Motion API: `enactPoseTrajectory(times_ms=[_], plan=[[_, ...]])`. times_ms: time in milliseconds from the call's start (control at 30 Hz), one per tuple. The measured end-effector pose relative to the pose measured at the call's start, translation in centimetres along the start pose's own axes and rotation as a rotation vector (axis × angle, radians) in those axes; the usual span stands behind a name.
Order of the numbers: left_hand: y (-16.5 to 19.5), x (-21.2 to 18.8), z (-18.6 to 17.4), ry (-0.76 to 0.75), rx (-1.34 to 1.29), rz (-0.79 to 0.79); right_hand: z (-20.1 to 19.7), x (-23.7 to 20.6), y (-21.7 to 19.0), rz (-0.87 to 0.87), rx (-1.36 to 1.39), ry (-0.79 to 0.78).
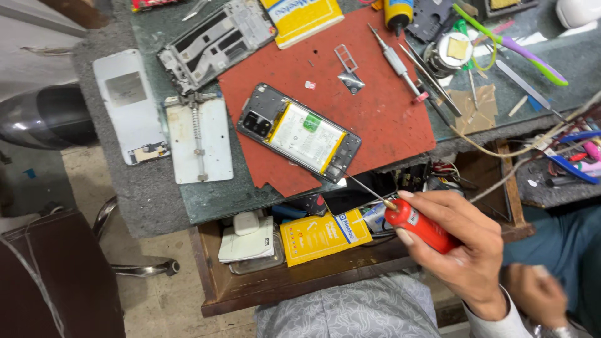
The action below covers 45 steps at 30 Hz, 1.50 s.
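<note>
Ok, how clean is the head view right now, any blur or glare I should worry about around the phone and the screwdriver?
Head view: the opened phone on the red mat is sharp and evenly lit, with only soft shadows. The right hand and its red-handled screwdriver are fairly crisp. The left hand at the lower right is motion-blurred. Mild glare sits on the dark rounded object at the left edge.
</note>
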<state>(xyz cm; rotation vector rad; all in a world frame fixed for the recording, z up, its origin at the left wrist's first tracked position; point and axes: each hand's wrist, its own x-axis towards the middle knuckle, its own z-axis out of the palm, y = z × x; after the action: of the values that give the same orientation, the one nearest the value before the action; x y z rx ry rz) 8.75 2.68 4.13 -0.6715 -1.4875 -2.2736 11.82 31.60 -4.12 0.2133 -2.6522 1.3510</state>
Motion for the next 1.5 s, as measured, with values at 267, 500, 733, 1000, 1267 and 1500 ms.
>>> enactPoseTrajectory(times_ms=[267,500,733,1000,1267,1500], plan=[[-5.7,-2.8,2.4,0.200,0.081,-0.790,0.7,-0.1,-1.6,-0.030,0.108,-0.017],[-7.9,-7.3,1.2,0.294,0.014,-0.765,2.3,0.8,-3.2,-0.190,0.069,-0.068],[-7.8,-7.7,0.4,0.483,0.023,-0.458,3.1,0.3,-4.1,-0.299,-0.006,-0.127],[-2.2,-6.3,-10.9,0.823,0.247,-0.036,1.2,-0.1,-2.3,-0.176,0.022,-0.039],[-0.4,-8.0,-12.4,0.656,1.325,-0.397,2.5,0.3,-3.0,-0.098,0.084,-0.002],[-2.5,-6.6,-4.7,0.373,0.633,-0.482,4.1,0.7,-4.2,-0.153,0.100,-0.046]])
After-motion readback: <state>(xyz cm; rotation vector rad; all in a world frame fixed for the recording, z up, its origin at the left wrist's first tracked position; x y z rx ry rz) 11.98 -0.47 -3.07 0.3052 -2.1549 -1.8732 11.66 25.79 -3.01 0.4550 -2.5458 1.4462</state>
